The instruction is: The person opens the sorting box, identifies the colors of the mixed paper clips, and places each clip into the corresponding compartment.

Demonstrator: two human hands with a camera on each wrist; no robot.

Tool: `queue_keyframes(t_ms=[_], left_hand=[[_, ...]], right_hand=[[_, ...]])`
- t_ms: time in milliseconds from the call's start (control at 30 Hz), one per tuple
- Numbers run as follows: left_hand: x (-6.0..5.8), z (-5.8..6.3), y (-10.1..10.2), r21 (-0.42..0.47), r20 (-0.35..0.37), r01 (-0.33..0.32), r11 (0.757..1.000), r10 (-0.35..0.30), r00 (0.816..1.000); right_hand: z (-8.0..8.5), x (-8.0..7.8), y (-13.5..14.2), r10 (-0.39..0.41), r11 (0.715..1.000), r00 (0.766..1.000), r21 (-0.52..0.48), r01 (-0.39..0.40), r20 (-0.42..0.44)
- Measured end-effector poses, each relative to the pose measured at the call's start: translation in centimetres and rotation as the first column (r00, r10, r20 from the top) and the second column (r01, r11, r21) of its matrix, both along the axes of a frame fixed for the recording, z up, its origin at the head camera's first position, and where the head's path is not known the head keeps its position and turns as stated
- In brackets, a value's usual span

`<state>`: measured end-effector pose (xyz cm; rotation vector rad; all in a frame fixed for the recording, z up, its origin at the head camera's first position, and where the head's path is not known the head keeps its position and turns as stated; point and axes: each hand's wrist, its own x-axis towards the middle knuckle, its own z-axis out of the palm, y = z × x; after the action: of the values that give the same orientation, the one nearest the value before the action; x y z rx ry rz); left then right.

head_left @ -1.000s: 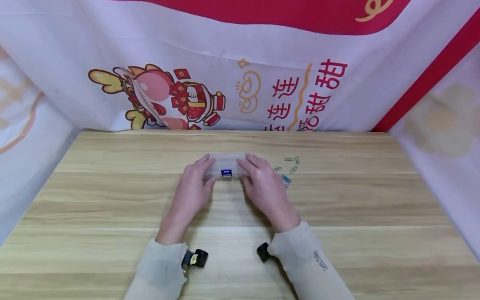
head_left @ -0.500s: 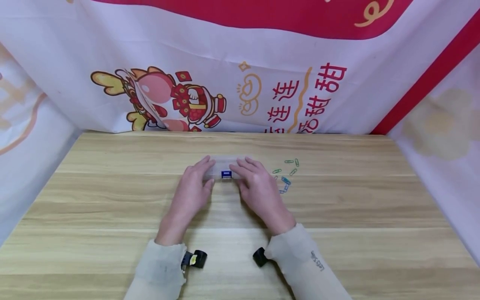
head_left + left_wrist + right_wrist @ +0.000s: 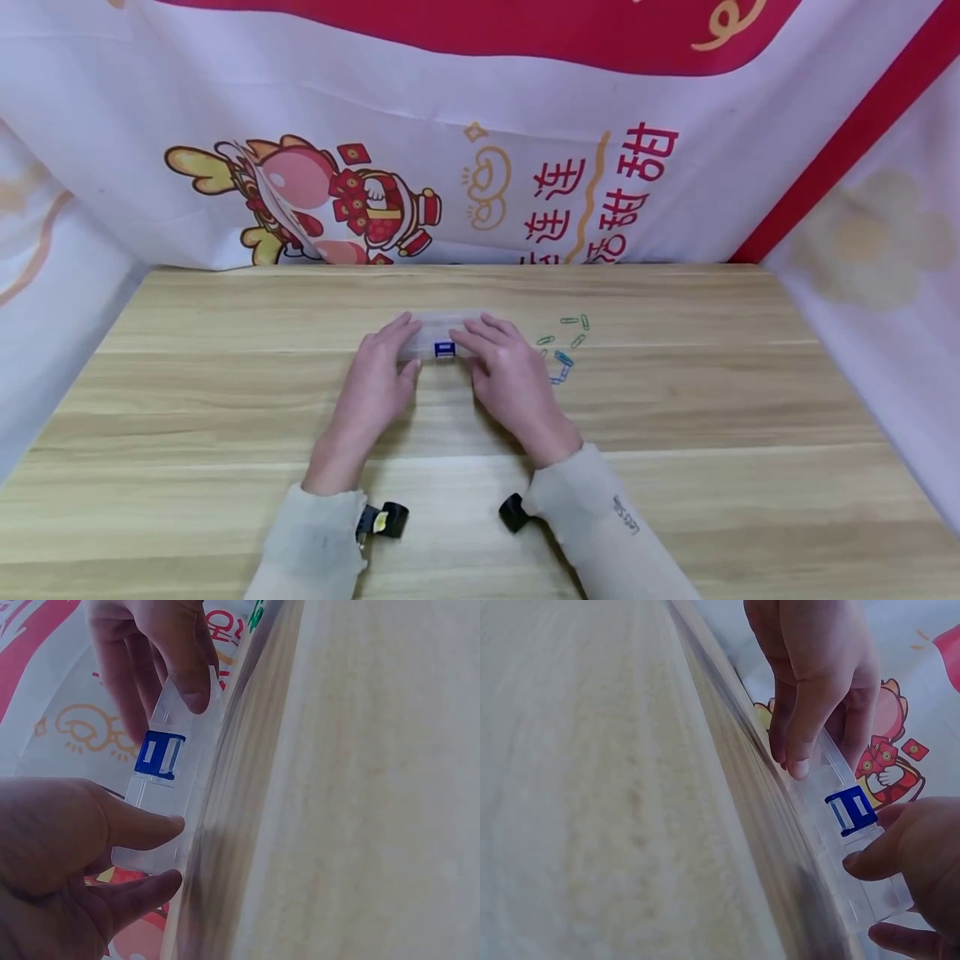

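A small clear plastic box point(image 3: 431, 328) with a blue latch point(image 3: 445, 349) on its near side rests on the wooden table. My left hand point(image 3: 375, 375) holds its left end, fingers over the top and thumb at the near side. At the other end my right hand point(image 3: 513, 375) grips the box, its fingertips close to the latch. In the left wrist view the latch point(image 3: 160, 755) sits between the two hands, and the box walls look see-through. Compartment dividers show through the box point(image 3: 825, 784) in the right wrist view.
Several green paper clips point(image 3: 577, 341) lie loose on the table to the right of the box. Nearer to my right hand are blue paper clips point(image 3: 563, 358). A printed cloth point(image 3: 420, 100) hangs behind the table's far edge point(image 3: 660, 267).
My right hand has shifted left along the box, its fingers now nearer the latch. More of the blue clips show beside it. My left hand keeps its hold.
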<state>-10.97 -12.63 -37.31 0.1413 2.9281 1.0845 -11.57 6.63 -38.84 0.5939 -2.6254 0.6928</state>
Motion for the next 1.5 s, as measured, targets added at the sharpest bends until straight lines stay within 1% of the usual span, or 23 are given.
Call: queue_keyframes(t_ms=[167, 333, 500, 867, 1167, 1500], left_hand=[[0.0, -0.07, 0.0, 0.001, -0.013, -0.004, 1.0, 0.004, 1.0], [0.06, -0.23, -0.02, 0.0, -0.005, -0.008, 1.0, 0.008, 1.0], [0.22, -0.39, 0.12, -0.005, 0.012, -0.016, 1.0, 0.016, 1.0], [0.16, -0.31, -0.04, -0.033, -0.003, -0.017, 0.999, 0.017, 1.0], [0.06, -0.26, -0.03, -0.034, -0.018, -0.013, 0.999, 0.012, 1.0], [-0.09, -0.19, -0.19, -0.036, -0.018, -0.015, 0.999, 0.014, 1.0]], right_hand=[[-0.07, 0.05, 0.04, 0.013, 1.0, 1.0, -0.011, -0.013, 0.0], [-0.24, 0.21, 0.09, 0.009, 0.999, 1.0, -0.038, -0.009, 0.001], [-0.44, 0.42, 0.2, 0.006, 0.998, 1.0, -0.061, -0.005, 0.019], [-0.53, 0.24, 0.03, 0.019, 0.995, 0.999, -0.103, -0.013, 0.051], [-0.43, 0.12, -0.02, 0.016, 0.994, 0.999, -0.108, -0.011, 0.046], [-0.43, -0.04, -0.09, 0.022, 0.992, 0.999, -0.126, -0.018, 0.035]])
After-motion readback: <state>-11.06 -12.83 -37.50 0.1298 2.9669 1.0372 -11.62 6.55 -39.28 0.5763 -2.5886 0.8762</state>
